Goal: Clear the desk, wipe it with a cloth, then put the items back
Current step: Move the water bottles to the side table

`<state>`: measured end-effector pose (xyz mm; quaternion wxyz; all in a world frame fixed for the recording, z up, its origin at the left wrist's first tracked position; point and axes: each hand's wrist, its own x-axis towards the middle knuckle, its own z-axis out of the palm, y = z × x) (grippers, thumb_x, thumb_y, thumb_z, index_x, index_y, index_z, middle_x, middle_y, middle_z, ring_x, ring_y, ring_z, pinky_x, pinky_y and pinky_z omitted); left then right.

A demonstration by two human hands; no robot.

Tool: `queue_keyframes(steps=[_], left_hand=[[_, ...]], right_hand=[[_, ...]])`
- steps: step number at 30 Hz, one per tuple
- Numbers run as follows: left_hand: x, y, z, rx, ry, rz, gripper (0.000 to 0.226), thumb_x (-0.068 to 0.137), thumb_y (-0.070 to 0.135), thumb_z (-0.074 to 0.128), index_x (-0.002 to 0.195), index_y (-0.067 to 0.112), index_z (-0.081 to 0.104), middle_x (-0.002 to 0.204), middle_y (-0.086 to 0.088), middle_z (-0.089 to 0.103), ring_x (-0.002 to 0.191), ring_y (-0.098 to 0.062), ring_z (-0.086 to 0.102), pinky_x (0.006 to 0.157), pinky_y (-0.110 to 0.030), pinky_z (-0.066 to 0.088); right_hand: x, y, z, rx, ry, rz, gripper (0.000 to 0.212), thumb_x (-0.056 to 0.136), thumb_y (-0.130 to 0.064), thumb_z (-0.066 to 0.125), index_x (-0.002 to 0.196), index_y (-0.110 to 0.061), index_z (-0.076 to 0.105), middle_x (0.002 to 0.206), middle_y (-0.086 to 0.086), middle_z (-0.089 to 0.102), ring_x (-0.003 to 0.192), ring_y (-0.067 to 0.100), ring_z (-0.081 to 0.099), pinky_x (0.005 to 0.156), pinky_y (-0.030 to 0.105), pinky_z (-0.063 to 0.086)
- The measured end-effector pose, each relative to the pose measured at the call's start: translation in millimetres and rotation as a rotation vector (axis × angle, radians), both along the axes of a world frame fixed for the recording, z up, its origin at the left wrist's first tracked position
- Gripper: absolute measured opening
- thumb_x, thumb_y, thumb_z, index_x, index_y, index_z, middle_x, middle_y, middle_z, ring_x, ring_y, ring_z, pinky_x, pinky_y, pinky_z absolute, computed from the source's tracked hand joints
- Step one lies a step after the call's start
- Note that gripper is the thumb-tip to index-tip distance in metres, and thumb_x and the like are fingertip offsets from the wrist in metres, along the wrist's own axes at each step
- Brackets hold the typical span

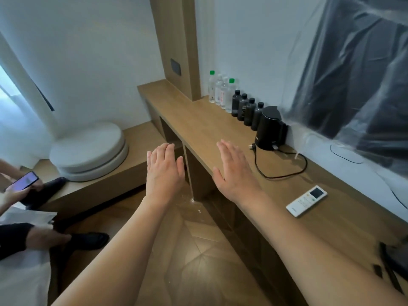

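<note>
A hotel guest room. A long wooden counter runs along the wall, carrying complimentary water bottles, a row of small black toiletry bottles, an electric kettle and an air-conditioner remote; a plastic-wrapped television hangs above, over parquet flooring.

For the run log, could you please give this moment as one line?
stage: clearing not begun | left hand: open, empty | right hand: open, empty | desk: kettle, remote
</note>
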<state>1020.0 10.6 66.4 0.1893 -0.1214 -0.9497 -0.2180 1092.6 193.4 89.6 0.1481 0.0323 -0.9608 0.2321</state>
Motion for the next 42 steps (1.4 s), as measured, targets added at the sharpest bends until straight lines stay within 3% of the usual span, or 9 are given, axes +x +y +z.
queue_keyframes(steps=[20,28,42], left_hand=[[-280.4,-99.2,-6.8,-0.053,-0.028,-0.049,0.042,0.105,0.026,0.044,0.142,0.006,0.049,0.144,-0.013,0.051,0.139,-0.030,0.041,0.123,-0.051,0.018],[-393.1,-114.1,-20.8,-0.066,-0.052,-0.007,0.041,0.105,0.026,0.043,0.141,0.007,0.049,0.143,-0.013,0.052,0.137,-0.030,0.043,0.123,-0.053,0.023],[-577.8,-142.2,-15.4,-0.084,-0.074,0.090,0.042,0.105,0.025,0.044,0.141,0.003,0.050,0.142,-0.018,0.053,0.136,-0.035,0.044,0.122,-0.053,0.023]], right_hand=[[-268.4,-94.6,-5.2,-0.060,-0.066,-0.048,0.064,0.100,-0.026,0.045,0.157,-0.013,0.018,0.165,0.004,0.015,0.152,0.017,0.007,0.125,0.036,0.006],[-387.4,-105.9,-17.7,-0.054,-0.093,-0.004,0.063,0.101,-0.025,0.045,0.157,-0.015,0.018,0.165,0.002,0.013,0.152,0.016,0.005,0.120,0.028,-0.001],[-594.8,-128.4,-16.0,-0.076,-0.126,0.079,0.064,0.101,-0.026,0.046,0.157,-0.017,0.018,0.165,0.000,0.014,0.152,0.015,0.006,0.122,0.030,0.002]])
